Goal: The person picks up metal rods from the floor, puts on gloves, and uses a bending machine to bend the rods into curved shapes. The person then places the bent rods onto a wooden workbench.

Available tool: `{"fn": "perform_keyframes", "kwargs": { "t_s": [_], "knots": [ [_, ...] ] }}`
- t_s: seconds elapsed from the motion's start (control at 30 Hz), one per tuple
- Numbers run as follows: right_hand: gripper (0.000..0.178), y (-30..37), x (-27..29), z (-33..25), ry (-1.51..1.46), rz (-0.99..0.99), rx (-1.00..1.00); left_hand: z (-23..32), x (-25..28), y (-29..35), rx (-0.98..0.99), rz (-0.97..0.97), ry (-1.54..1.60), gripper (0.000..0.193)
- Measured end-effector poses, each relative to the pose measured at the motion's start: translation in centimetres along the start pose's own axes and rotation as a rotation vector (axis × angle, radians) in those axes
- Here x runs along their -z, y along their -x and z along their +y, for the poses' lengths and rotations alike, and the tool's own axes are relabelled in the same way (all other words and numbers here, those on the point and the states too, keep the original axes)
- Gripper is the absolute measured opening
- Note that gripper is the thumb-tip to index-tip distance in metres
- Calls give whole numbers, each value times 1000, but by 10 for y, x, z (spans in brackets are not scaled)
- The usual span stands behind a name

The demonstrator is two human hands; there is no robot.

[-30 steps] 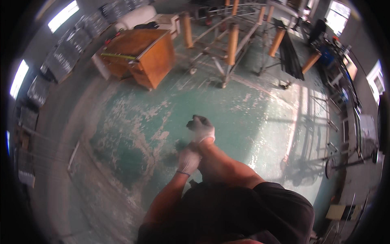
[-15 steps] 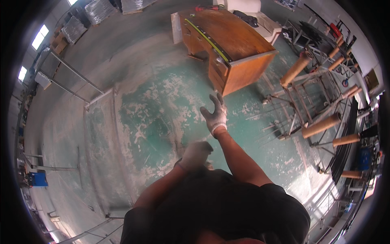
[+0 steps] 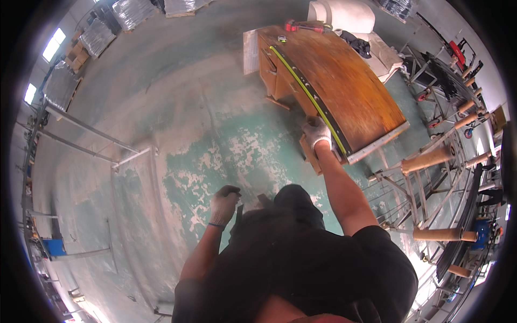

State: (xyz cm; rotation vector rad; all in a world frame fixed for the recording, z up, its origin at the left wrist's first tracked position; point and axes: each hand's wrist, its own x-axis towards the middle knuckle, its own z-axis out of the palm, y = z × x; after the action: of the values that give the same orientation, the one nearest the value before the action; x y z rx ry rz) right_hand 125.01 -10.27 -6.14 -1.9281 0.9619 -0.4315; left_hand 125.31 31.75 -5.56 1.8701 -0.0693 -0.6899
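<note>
A worn brown wooden desk point(image 3: 344, 81) stands ahead, slightly to the right. My right hand point(image 3: 316, 132), in a pale glove with grey fingers, is at its front edge near the drawer side. Its fingers are bent and partly hidden, and whatever they grip cannot be made out. Along that edge of the desktop lie a yellow-green strip point(image 3: 295, 71) and a black strip point(image 3: 323, 110) with small marks. My left hand point(image 3: 223, 207), gloved alike, hangs low over the floor with curled fingers; nothing shows in it.
A red tool point(image 3: 302, 26) and a small green-and-white object point(image 3: 282, 39) lie on the desk's far end. Behind it is a pale sofa point(image 3: 344, 16). Metal racks with brown cardboard tubes point(image 3: 429, 160) crowd the right. A metal frame point(image 3: 89, 129) stands left on the worn green floor point(image 3: 242, 156).
The desk now appears nearer and lower in view. My right hand has moved from open air to the desk's front edge, its fingers now bent. My left hand has swung left, away from my body.
</note>
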Motion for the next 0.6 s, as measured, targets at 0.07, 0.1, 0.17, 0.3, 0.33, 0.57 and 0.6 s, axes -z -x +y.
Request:
{"fn": "perform_keyframes", "kwargs": {
  "t_s": [0.07,0.1,0.17,0.3,0.33,0.57,0.6],
  "knots": [
    [57,-43,0,-63,33,-35,-103,28,5,-46,-64,-12,-20,31],
    [57,-87,-15,-62,62,13,-65,41,4,-74,-101,-22,-29,31],
    [58,-164,-36,-74,107,19,-51,54,1,-124,-125,32,-58,30],
    [62,-333,-89,-78,163,2,-44,52,-16,-215,3,187,16,28],
    [63,-372,-102,-85,172,4,-39,44,-21,-237,81,218,77,27],
    [82,-589,-189,-122,500,-14,-67,171,-50,-328,116,223,-48,29],
    [83,-607,-196,-119,540,49,-41,180,-51,-337,84,231,-138,30]
  ]
}}
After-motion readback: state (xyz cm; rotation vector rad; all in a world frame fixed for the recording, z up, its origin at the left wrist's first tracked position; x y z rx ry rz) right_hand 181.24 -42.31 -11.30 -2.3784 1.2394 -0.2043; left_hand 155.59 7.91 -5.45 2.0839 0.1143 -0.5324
